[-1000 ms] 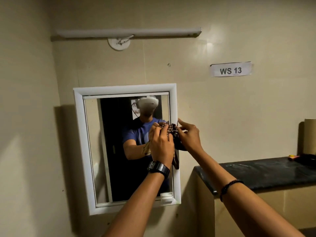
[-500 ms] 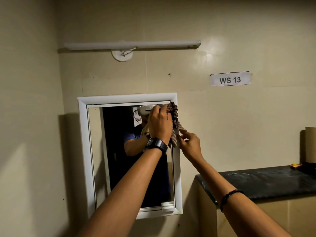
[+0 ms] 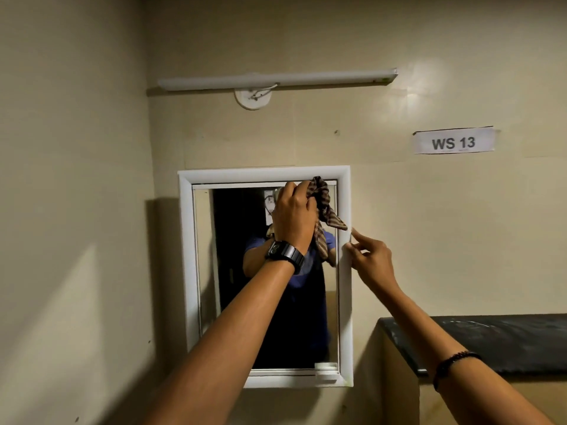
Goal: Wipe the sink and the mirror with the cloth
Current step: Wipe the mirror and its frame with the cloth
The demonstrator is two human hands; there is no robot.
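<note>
A white-framed mirror (image 3: 187, 271) hangs on the beige wall. My left hand (image 3: 293, 219), with a black watch on the wrist, grips a bunched brown striped cloth (image 3: 323, 204) against the glass near the mirror's top right corner. Loose ends of the cloth hang down over the glass and frame. My right hand (image 3: 369, 260) touches the right side of the frame with its fingertips, index finger extended, just below the cloth's hanging corner. No sink is in view.
A dark stone counter (image 3: 506, 342) juts out at the lower right. A tube light (image 3: 276, 79) is mounted above the mirror, and a paper sign reading WS 13 (image 3: 454, 142) is on the wall to the right. A side wall is close on the left.
My left hand has carried the cloth up from the mirror's middle right to its top right corner. My right hand has let go of the cloth and now touches the frame.
</note>
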